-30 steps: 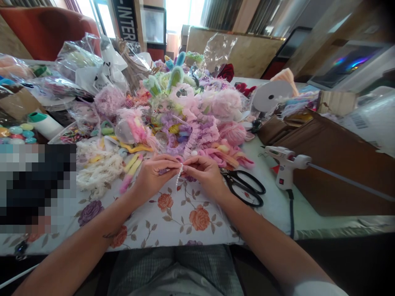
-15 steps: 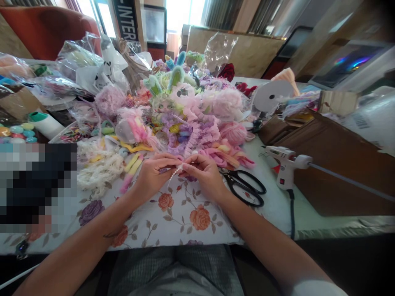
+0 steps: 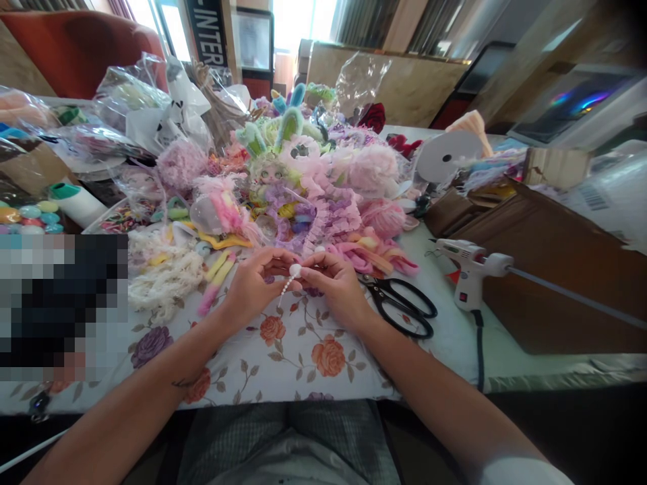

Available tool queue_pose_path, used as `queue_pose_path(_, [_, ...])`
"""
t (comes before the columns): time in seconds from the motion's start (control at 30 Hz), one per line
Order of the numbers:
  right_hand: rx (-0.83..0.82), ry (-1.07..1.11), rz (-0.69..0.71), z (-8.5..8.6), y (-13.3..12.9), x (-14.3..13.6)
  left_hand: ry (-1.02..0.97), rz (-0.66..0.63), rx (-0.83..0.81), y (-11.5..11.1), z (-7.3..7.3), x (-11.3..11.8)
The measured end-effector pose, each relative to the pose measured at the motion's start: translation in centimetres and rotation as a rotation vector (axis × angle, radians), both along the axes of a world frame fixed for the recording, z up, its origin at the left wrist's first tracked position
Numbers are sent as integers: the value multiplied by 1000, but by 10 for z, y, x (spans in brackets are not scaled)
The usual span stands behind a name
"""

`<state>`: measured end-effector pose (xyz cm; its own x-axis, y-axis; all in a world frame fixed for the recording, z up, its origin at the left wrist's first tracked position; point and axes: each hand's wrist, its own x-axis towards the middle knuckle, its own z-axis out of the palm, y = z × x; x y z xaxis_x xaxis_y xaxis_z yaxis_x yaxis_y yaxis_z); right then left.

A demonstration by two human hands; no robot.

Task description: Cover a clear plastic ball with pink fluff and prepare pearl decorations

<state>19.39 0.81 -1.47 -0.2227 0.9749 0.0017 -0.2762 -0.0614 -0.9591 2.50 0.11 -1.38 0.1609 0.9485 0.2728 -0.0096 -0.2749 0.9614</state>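
Observation:
My left hand (image 3: 255,281) and my right hand (image 3: 331,277) meet over the flowered cloth, fingers curled. Between their fingertips sits a round white bead (image 3: 295,270), with a short string of small white beads (image 3: 286,287) hanging from it. The thumb and forefinger of my right hand pinch at the white bead. From the other side, my left fingers close on the bead string; their exact contact is partly hidden. Just right of my right hand lie black-handled scissors (image 3: 404,300).
A white glue gun (image 3: 468,269) with its cord stands at right, beside a cardboard box (image 3: 566,269). Behind my hands is a heap of pink yarn (image 3: 384,217), lilac ruffled trim (image 3: 344,210) and plush pieces. Cream yarn (image 3: 164,279) lies at left.
My left fingers have shifted slightly, so the round white bead now shows between the hands. The bead string hangs a little further right. My right hand is almost still.

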Motion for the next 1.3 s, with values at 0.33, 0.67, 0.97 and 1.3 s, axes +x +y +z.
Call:
queue_pose_path(0.33, [-53, 6, 99, -2, -2, 0, 225, 107, 283, 1, -4, -4])
queue_pose_path(0.67, [164, -253, -220, 10, 10, 15, 67, 353, -32, 18, 18, -36])
queue_pose_path(0.97, [584, -860, -440, 5, 34, 38, 705, 359, -110, 25, 16, -57])
queue_pose_path(1.3, [711, -1218, -244, -6, 42, 39, 784, 498, 119, 27, 10, -68])
